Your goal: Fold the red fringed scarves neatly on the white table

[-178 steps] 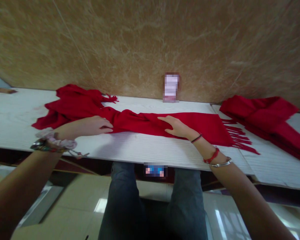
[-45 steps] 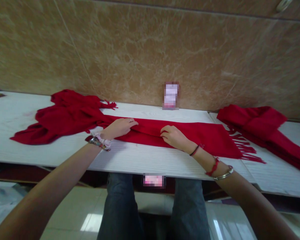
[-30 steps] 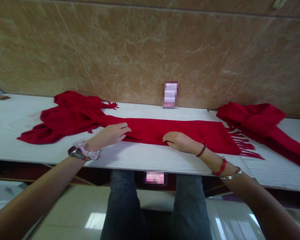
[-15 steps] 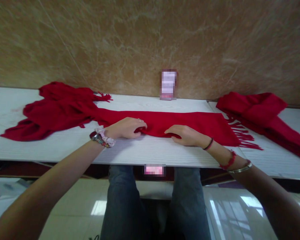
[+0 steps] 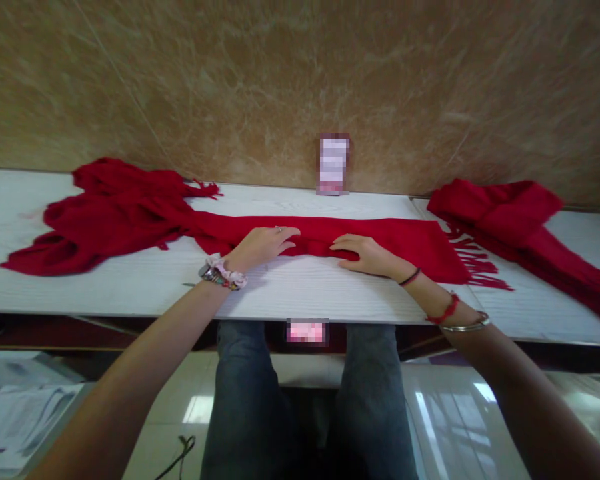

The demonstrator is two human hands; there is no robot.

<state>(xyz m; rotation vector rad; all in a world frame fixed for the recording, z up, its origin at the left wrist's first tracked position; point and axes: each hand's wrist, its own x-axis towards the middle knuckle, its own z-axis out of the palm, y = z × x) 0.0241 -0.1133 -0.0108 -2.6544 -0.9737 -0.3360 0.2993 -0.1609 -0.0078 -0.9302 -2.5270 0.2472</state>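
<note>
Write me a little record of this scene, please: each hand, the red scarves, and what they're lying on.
Left hand: on the near scarf, thumb apart from fingers
Right hand: on the same scarf, thumb apart from fingers
Near scarf: red, fringed; bunched at picture left, spread flatter toward the right
Other scarf: red, fringed, folded over, at picture right
Surface: white wood-grain tabletop
Behind: brown marbled panel

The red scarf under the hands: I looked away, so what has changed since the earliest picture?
The left hand has moved right, closer to the right hand, which shifted slightly right. The red scarf, rumpled in the middle earlier, now lies smoother there, and its heaped left end spreads farther left. Whether either hand grips the cloth is unclear. The right-end fringe and the other red scarf stayed put.
</note>
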